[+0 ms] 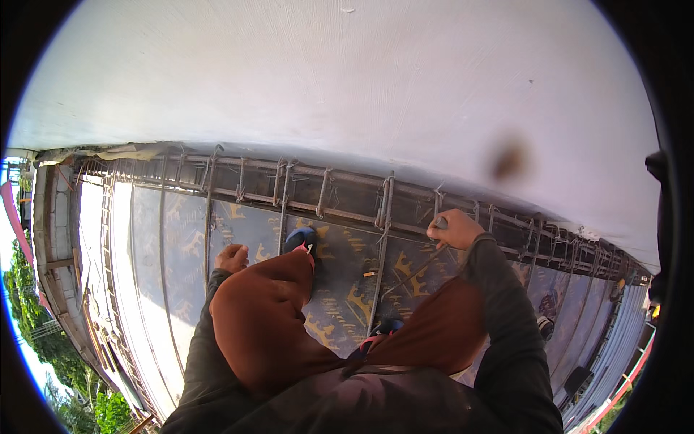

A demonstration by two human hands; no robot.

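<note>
1. Right hand [452, 228] is closed in a fist around a slim metal tool [416, 273]. The fist sits at the rebar cage [383, 206] that runs along the foot of the white wall [347, 79].
2. The tool's thin shaft slants down and to the left from the fist, over the dark formwork panel [340, 304]. Its tip is too small to make out.
3. Left hand [231, 257] has its fingers curled in loosely, with nothing visible in its grip. It hangs just beside the left knee [267, 311], close above a long rebar bar [208, 224] that crosses the panel toward the cage.
4. The rebar cage is made of horizontal bars held in bent stirrups. It lies in a band between the wall and the panel, stretching from far left to far right.
5. The person squats on the panel, in brown trousers and dark long sleeves. A blue shoe [301, 239] is planted just short of the cage, and the other shoe [383, 329] is partly hidden between the knees.
6. The panel carries faded yellow markings. More single bars lie across it to the left.
7. Trees [29, 311] show past the deck edge at far left. Corrugated sheeting [614, 347] lies at lower right.
</note>
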